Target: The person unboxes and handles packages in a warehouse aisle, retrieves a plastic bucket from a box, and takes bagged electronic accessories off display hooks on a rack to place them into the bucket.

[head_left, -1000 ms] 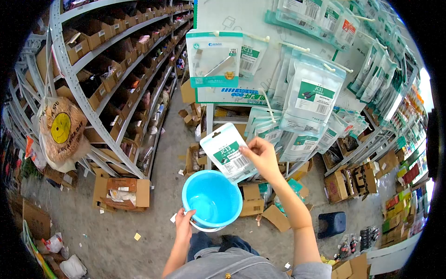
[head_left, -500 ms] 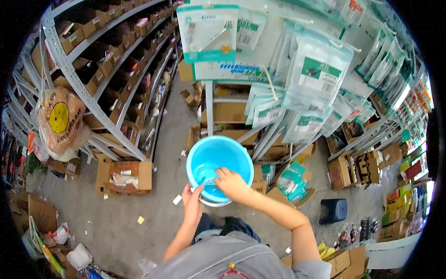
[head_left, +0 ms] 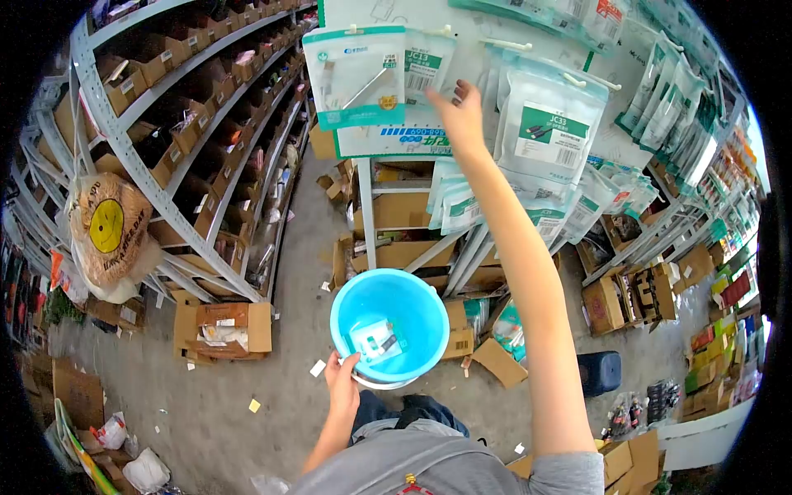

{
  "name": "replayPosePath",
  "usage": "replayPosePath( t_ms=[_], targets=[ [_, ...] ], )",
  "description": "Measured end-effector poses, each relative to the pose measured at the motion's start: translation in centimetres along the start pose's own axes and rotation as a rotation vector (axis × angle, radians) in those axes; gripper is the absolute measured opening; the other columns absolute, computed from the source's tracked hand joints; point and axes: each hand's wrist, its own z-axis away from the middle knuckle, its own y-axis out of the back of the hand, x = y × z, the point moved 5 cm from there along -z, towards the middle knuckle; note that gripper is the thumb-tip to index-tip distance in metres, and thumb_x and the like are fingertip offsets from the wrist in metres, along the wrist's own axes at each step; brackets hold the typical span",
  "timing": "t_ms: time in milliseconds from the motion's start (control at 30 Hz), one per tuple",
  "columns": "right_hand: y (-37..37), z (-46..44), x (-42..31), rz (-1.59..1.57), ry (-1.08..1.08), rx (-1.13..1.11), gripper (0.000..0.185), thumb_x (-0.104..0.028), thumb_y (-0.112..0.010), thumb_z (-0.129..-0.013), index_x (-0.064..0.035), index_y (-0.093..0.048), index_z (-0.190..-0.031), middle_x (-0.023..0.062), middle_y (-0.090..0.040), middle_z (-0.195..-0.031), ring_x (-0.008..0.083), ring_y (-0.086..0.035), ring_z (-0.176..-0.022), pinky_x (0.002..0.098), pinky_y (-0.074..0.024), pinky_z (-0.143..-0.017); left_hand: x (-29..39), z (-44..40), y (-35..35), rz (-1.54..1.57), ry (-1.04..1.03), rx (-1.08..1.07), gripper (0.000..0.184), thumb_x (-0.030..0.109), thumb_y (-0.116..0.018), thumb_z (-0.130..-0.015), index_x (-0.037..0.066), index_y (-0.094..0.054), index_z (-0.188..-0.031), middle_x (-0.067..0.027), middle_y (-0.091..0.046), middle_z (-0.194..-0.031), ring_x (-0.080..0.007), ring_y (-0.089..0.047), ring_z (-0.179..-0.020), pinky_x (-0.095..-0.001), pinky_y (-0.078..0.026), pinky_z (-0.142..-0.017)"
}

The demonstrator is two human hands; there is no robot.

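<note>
Blue bucket with a packet lying inside.
The left hand is closed on the bucket's rim; the right hand, thumb and fingers parted, is raised beside the hanging JC13 packet, contact unclear.

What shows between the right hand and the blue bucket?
Between right hand and bucket, the head view shows the board's lower strip, hanging packets and shelved cardboard boxes.

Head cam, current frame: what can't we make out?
All in the head view:
- Right hand: whether it touches the JC13 packet; they overlap in sight.
- JC13 packet's left part: covered by the front packet.
- Bucket packet: small print, too small.
- Upper packets: tops, cut by top edge.
</note>
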Motion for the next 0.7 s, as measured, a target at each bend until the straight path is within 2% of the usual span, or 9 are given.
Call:
replayPosePath(
  t_ms=[100, 133, 233, 267, 300, 367, 400, 533, 700],
  targets=[
    [-1.3, -1.5, 1.2, 0.009, -0.037, -0.112, 0.054, -0.027, -0.066, -0.063, 0.0066, -0.046, -0.1, 0.0177, -0.053, -0.093, 0.0247, -0.051, -0.085, 0.0312, -0.0391, -0.075, -0.3, 0.2, 1.0, 0.009, 0.014, -0.007, 0.018, 0.001, -0.057, -0.068, 0.003, -0.046, -0.082, -0.0049, -0.054, -0.078, -0.0105, -0.051, -0.07, -0.0215, -0.041, -0.059],
    [-1.5, -1.6, 1.3, 0.0, -0.074, -0.128, 0.041, -0.026, -0.066, -0.063, 0.0049, -0.054, -0.087, 0.0129, -0.058, -0.078, 0.0204, -0.054, -0.072, 0.0297, -0.0408, -0.066, -0.2, 0.2, 1.2, 0.009, -0.021, -0.001, 0.018, 0.002, -0.057, -0.067, 0.004, -0.046, -0.081, -0.0041, -0.054, -0.076, -0.0096, -0.051, -0.067, -0.0205, -0.04, -0.055],
    [-1.6, -1.4, 1.5, 0.035, -0.152, -0.182, 0.036, -0.026, -0.067, -0.062, 0.0048, -0.057, -0.077, 0.0103, -0.058, -0.068, 0.0171, -0.053, -0.062, 0.0276, -0.0408, -0.06, -0.4, 0.1, 2.1, -0.025, -0.01, 0.014, 0.018, 0.003, -0.058, -0.067, 0.005, -0.046, -0.08, -0.0029, -0.053, -0.073, -0.0084, -0.05, -0.062, -0.0197, -0.038, -0.05],
    [-1.7, -1.4, 1.8, -0.069, -0.155, -0.158, 0.03, -0.023, -0.065, -0.065, 0.0049, -0.056, -0.074, 0.0081, -0.056, -0.064, 0.0138, -0.051, -0.058, 0.0252, -0.0398, -0.057, -0.5, 0.1, 2.4, -0.045, -0.002, 0.032, 0.018, 0.004, -0.059, -0.067, 0.006, -0.046, -0.079, -0.0019, -0.053, -0.07, -0.0079, -0.049, -0.058, -0.02, -0.037, -0.048],
    [-1.5, -1.3, 1.5, -0.069, -0.15, -0.159, 0.03, -0.023, -0.065, -0.065, 0.0049, -0.056, -0.074, 0.0081, -0.056, -0.064, 0.0138, -0.051, -0.058, 0.0252, -0.0398, -0.057, -0.3, 0.3, 2.3, -0.041, -0.004, 0.03, 0.018, 0.004, -0.059, -0.067, 0.006, -0.046, -0.079, -0.0019, -0.053, -0.07, -0.0079, -0.049, -0.058, -0.02, -0.037, -0.048],
    [-0.5, -0.9, 0.6, -0.272, -0.086, -0.122, 0.023, -0.018, -0.062, -0.068, 0.0038, -0.056, -0.073, 0.0047, -0.055, -0.063, 0.0096, -0.047, -0.057, 0.0223, -0.0381, -0.054, 0.2, 0.8, 2.3, -0.083, 0.026, 0.05, 0.017, 0.006, -0.057, -0.068, 0.003, -0.046, -0.08, -0.0032, -0.051, -0.074, -0.0115, -0.05, -0.067, -0.0241, -0.041, -0.058],
    [0.0, -0.7, 0.0, -0.312, -0.04, -0.111, 0.018, -0.015, -0.058, -0.073, 0.0026, -0.054, -0.076, 0.0025, -0.053, -0.062, 0.0063, -0.044, -0.055, 0.0196, -0.0344, -0.05, -0.1, 0.5, 2.7, -0.085, 0.014, 0.052, 0.018, 0.006, -0.057, -0.068, 0.004, -0.046, -0.082, -0.0029, -0.051, -0.074, -0.0111, -0.049, -0.065, -0.0238, -0.04, -0.054],
    [2.1, -0.2, -1.6, -0.393, 0.0, -0.109, 0.019, -0.018, -0.052, -0.079, -0.0001, -0.048, -0.085, 0.0034, -0.053, -0.062, 0.004, -0.041, -0.054, 0.018, -0.0286, -0.045, -0.5, 0.0, 3.7, -0.108, 0.017, 0.042, 0.02, 0.007, -0.057, -0.068, 0.004, -0.046, -0.084, -0.0031, -0.05, -0.076, -0.0104, -0.049, -0.064, -0.0229, -0.039, -0.051],
    [4.4, 0.1, -3.5, -0.418, -0.046, -0.156, 0.021, -0.019, -0.051, -0.08, 0.0001, -0.049, -0.087, 0.0064, -0.057, -0.068, 0.0059, -0.045, -0.058, 0.0186, -0.0336, -0.051, -0.1, 0.4, 2.6, -0.142, 0.045, 0.043, 0.019, 0.007, -0.057, -0.068, 0.004, -0.047, -0.084, -0.0024, -0.051, -0.074, -0.0098, -0.048, -0.062, -0.0212, -0.038, -0.049]
  ],
)
